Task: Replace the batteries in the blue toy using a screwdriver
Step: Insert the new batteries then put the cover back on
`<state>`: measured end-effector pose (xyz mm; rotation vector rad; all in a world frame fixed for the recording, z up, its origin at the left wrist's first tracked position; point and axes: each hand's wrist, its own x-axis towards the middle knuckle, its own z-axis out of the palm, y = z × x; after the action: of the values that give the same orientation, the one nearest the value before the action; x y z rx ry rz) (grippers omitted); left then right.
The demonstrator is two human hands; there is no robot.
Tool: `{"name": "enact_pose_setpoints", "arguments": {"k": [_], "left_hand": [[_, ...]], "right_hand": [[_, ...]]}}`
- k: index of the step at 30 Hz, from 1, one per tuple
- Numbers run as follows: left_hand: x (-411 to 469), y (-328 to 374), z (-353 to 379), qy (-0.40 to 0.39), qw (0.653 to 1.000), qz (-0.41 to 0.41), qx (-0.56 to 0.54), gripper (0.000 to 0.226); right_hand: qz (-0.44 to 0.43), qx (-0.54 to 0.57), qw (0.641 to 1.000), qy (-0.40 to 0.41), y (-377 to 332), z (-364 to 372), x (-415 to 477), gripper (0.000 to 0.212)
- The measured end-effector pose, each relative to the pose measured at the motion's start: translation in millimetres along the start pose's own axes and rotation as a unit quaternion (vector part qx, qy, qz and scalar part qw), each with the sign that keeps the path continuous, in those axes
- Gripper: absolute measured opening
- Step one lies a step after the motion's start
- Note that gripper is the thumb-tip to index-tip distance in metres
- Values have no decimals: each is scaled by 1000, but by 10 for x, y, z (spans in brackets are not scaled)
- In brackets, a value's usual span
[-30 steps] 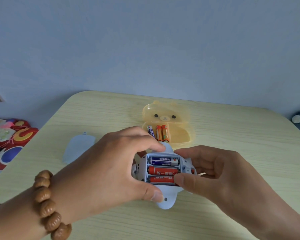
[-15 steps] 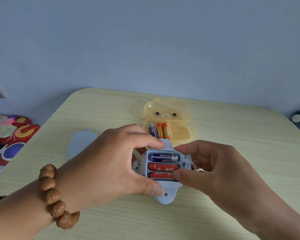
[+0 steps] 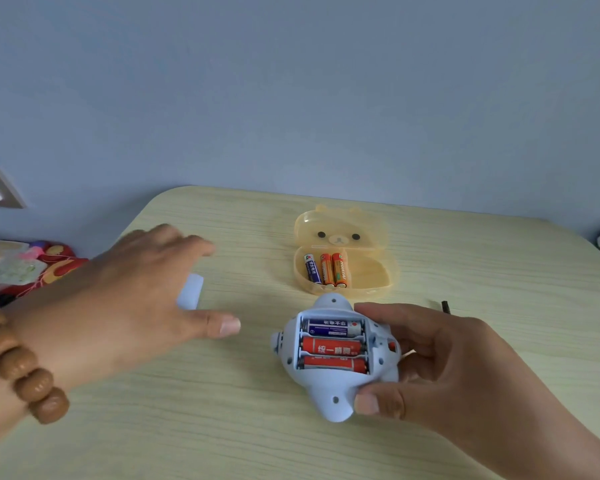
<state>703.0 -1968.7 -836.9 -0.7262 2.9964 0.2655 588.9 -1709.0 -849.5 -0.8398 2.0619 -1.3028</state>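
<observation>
- The left hand [image 3: 129, 299] is stretching out to the left with its fingers spread and nothing in them. A moment ago it was bunched over the toy with the other hand.
- It is hovering over the pale cover [image 3: 190, 292], which is lying on the table [image 3: 222, 427] to the left, partly hidden under the palm (contact is not clear).
- The right hand [image 3: 447, 368] is now gripping the blue toy [image 3: 326, 389] alone, thumb at the near end and fingers curling round the right side, belly-up near the table's middle.
- Three batteries [image 3: 333, 347] are sitting in its open compartment.
- Farther off, the yellow case [image 3: 371, 271] is lying open, holding three loose batteries [image 3: 326, 273].
- This is suggesting the swap is done and the cover is going back on next.
</observation>
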Motion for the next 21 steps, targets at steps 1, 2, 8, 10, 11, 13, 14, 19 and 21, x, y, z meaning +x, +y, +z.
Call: {"name": "enact_pose_setpoints", "arguments": {"k": [1,2,8,10,11,13,14,19,21], "left_hand": [[24,-33,33,2,999,-35,28,111],[40,-52,72,-3,997,-57,43,113],[56,-30,134,-6,997,-72,41,58],[42,4,98,7,998,-53,-19,63],[34,22,74,16,998,-44,-50,69],[18,45,47,32,995,-29,-93,79],[8,58,41,36,992,-20,-118,80],[-2,136,-3,14,947,42,-318,67],[18,139,23,-22,911,57,-408,65]], "right_hand": [[3,-2,1000,0,-8,2,-3,68],[5,-5,1000,1,-6,6,0,67],[4,-19,1000,1,28,19,30,67],[13,-19,1000,-1,39,11,32,68],[17,-18,1000,0,42,9,35,69],[26,-18,999,4,63,9,40,71],[31,-15,999,6,76,7,43,73],[36,-18,999,3,71,4,42,70],[43,-14,999,7,77,0,39,73]]}}
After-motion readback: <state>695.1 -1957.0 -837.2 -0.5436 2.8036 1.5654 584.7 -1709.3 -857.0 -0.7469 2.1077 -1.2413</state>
